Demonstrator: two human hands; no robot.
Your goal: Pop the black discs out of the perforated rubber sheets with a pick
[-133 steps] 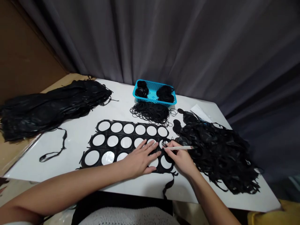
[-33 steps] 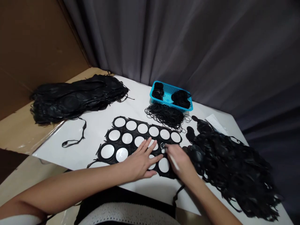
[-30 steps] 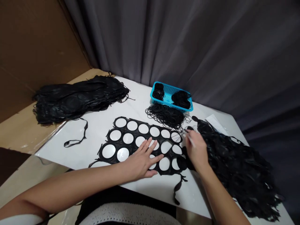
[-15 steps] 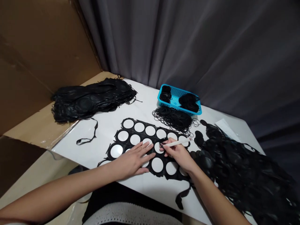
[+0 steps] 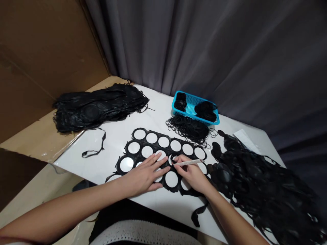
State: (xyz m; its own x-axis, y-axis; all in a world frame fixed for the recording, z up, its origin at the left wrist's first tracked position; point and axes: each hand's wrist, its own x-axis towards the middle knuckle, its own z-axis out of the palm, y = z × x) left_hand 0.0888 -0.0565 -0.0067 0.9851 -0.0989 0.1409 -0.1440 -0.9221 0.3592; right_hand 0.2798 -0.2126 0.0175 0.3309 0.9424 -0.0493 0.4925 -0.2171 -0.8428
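Left to right, from my viewpoint: a black stack lies across the far left corner of the white counter, with a thin strip in front of it. My left hand is spread, palm down, on the sheet, which lies flat at the counter's near middle, its round holes showing white. Loose rings lie before the blue basket. My right hand pinches a pale pen, tip at a hole. Farther right: paper and a black heap.
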